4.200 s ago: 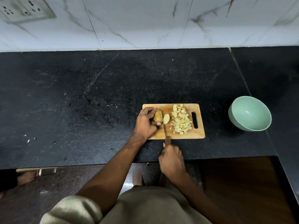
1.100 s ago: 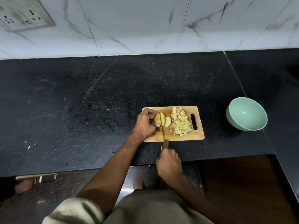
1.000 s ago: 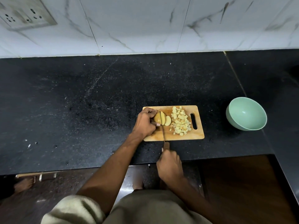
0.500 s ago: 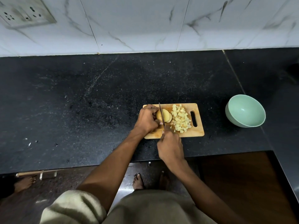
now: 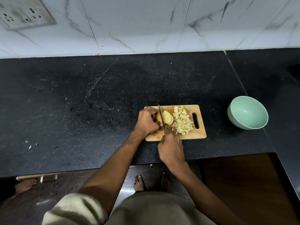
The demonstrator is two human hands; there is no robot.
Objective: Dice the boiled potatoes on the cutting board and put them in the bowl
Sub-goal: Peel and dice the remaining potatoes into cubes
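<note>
Left hand [image 5: 146, 121]: I've got my fingers curled round the uncut end of the potato [image 5: 158, 117], pinning it to the board [image 5: 200, 133].
Right hand [image 5: 171, 147]: closed tight round the knife handle, which I can't see under my fist.
Knife [image 5: 161, 116]: blade runs away from me, edge down in the potato, tip reaching toward the board's far edge.
Potato: left part of the board, half hidden by my left fingers; skin on the held end, pale cut face to the right of the blade.
Slices [image 5: 168, 118]: a couple of rounds leaning against each other just right of the blade, touching the dice.
Dice [image 5: 182, 122]: a loose heap of pale cubes in the middle of the board, beside the handle slot.
Board: wooden, lying flat near the front edge of the bench [image 5: 81, 111].
Bowl [image 5: 247, 114]: mint green, well right of the board, tipped a little toward me, no potato in it that I can see.
Wall [image 5: 146, 21]: white marbled tile behind the bench, socket [image 5: 24, 13] up at top left.
Floor: my bare feet [image 5: 139, 182] show below the bench edge.
</note>
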